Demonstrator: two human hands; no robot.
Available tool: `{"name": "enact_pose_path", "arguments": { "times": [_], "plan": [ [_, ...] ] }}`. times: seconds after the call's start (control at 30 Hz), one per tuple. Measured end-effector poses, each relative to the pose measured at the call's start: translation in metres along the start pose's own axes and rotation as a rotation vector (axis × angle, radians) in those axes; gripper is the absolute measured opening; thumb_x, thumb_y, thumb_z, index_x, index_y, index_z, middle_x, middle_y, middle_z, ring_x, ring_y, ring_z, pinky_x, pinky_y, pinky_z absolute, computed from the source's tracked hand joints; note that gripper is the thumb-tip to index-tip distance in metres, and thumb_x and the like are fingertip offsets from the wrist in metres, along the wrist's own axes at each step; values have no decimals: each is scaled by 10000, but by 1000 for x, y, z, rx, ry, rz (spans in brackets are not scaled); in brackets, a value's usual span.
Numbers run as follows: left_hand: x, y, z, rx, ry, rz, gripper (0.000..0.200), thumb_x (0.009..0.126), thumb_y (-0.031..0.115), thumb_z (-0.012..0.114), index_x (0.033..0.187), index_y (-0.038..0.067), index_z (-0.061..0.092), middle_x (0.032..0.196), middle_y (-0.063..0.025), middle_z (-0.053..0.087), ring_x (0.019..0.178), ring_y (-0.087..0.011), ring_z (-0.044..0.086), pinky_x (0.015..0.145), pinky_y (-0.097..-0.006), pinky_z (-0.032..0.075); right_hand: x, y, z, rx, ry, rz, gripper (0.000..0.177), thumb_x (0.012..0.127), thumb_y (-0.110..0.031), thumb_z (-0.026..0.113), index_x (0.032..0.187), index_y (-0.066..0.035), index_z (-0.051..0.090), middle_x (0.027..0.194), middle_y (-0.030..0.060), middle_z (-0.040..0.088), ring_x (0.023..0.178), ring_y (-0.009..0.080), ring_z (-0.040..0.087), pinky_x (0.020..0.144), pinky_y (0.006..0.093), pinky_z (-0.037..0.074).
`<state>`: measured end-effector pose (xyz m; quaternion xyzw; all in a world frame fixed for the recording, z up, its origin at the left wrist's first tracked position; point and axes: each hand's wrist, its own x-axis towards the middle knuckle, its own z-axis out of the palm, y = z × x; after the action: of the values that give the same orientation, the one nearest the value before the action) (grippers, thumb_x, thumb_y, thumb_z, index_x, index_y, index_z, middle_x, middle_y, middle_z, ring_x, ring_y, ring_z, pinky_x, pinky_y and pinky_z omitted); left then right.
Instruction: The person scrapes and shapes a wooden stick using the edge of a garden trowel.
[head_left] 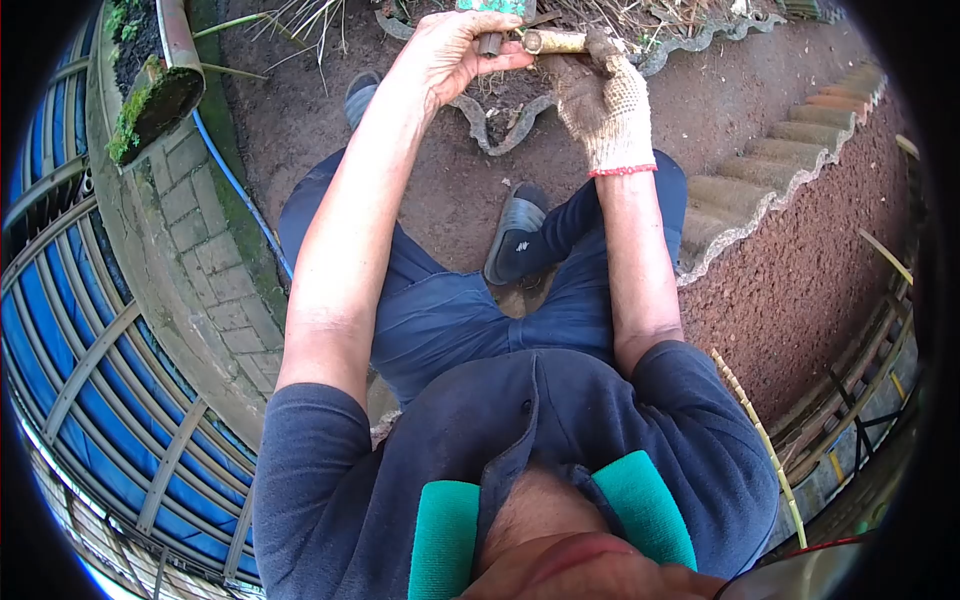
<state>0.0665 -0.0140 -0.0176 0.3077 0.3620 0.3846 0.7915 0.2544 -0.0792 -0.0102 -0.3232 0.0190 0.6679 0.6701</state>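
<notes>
My bare left hand (455, 58) is at the top middle, its thumb and fingers closed around a short dark grey stub (490, 43). My right hand (600, 105), in a dirty knitted work glove with a red cuff, grips a short pale stick like a cut piece of bamboo (555, 42). The near end of this stick points at my left fingertips. A worn green and white object (497, 7) shows just above the left thumb, cut off by the frame edge. I cannot tell what the grey stub belongs to.
Wavy-edged tiles (480, 130) border a bed of dry stalks (610, 15) just beyond my hands. Corrugated tiles (760, 175) edge reddish soil (800, 290) on the right. On the left are a mossy broken pipe (165, 105), a blue hose (235, 185) and brick paving (205, 240).
</notes>
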Motion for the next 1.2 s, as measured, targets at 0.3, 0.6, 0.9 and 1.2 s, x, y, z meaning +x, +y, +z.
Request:
{"name": "enact_pose_path", "arguments": {
  "times": [0.3, 0.6, 0.9, 1.2],
  "plan": [
    [-7, 11, 7, 107, -40, -57, 226, 872, 75, 726, 1047, -66, 697, 1023, -173, 699, 986, -243, 698, 869, -372, 627, 8, 3, -14, 30, -143, 72, 106, 977, -68, 531, 1050, 2, 560, 1058, 147, 582, 1050, 303, 621, 970, 456, 555],
    [-16, 14, 20, 60, -66, -43, 214, 867, 75, 725, 1021, -71, 693, 992, -163, 691, 975, -264, 702, 819, -407, 649, 7, -10, -16, -66, -111, -11, 85, 948, -2, 503, 982, 32, 573, 1023, 178, 601, 1029, 328, 623, 1009, 522, 508],
    [-14, 0, 18, 293, 172, -289, 293, 904, 163, 693, 1049, -90, 667, 780, -67, 626, 914, -252, 721, 726, -446, 655, -8, -18, 1, -625, -62, -136, 180, 922, -78, 599, 1052, 46, 608, 983, 155, 637, 907, 286, 676, 762, 453, 616],
    [11, -95, -22, 625, 540, -502, 330, 928, 176, 653, 1095, -98, 579, 951, -182, 672, 686, -295, 730, 549, -386, 617, -10, -13, -28, -1036, 26, -215, 262, 811, -130, 680, 1019, 29, 678, 874, 108, 698, 780, 225, 684, 747, 367, 560]
  ]
}}
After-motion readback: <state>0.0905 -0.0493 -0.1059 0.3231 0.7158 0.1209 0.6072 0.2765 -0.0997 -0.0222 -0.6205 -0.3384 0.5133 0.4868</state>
